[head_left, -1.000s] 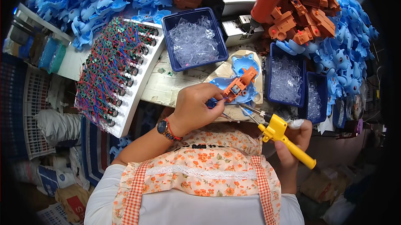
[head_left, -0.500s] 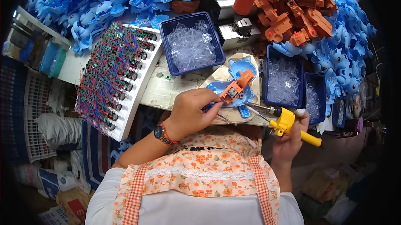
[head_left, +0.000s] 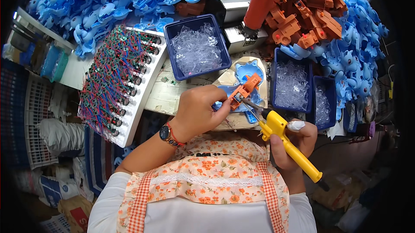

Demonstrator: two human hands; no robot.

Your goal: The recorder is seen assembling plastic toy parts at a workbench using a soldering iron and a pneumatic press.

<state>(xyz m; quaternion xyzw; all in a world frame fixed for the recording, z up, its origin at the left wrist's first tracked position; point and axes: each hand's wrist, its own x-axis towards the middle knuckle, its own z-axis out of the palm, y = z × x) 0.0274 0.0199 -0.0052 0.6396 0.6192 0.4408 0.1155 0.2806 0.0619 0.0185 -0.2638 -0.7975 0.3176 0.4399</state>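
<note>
My left hand (head_left: pixel 202 108) pinches a thin wire at the near left end of an orange plastic housing (head_left: pixel 247 89). That housing lies over a light-blue plastic shell (head_left: pixel 250 69) on a cream-coloured holder (head_left: pixel 231 76). In my right hand (head_left: pixel 298 144) is a yellow soldering gun (head_left: pixel 288 143), its handle slanting down to the right. The gun's thin metal tip meets the housing close to my left fingertips. My fingers hide the exact contact spot and most of the wire.
Left stands a white rack (head_left: pixel 142 86) of small motors with coloured wires. Blue bins (head_left: pixel 186 77) hold clear plastic pieces, with another bin (head_left: pixel 290 108) to the right. Blue shells (head_left: pixel 112 3) and orange housings (head_left: pixel 307 12) are heaped behind. An orange-red post (head_left: pixel 264 3) rises at the back.
The soldering gun has swung up and left, bringing its tip from beside the shell onto the orange housing. My left hand stays nearly in place. The orange-red post has come lower.
</note>
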